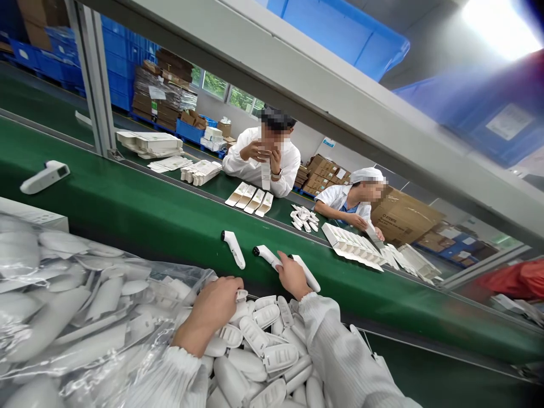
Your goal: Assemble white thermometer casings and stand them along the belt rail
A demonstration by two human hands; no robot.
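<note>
L hand (pixel 216 306) held over near parts (pixel 254 334); R hand (pixel 294 276) stretched to device (pixel 266 254), index extended; pinch can't be told, both.

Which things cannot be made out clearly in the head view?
Head view:
Left hand: its fingertips are hidden behind the hand itself.
White device at the right hand: fingers partly cover its lower end.
Plastic bag: cut off by the left edge.
Label, upper right: blurred, unreadable.
</note>
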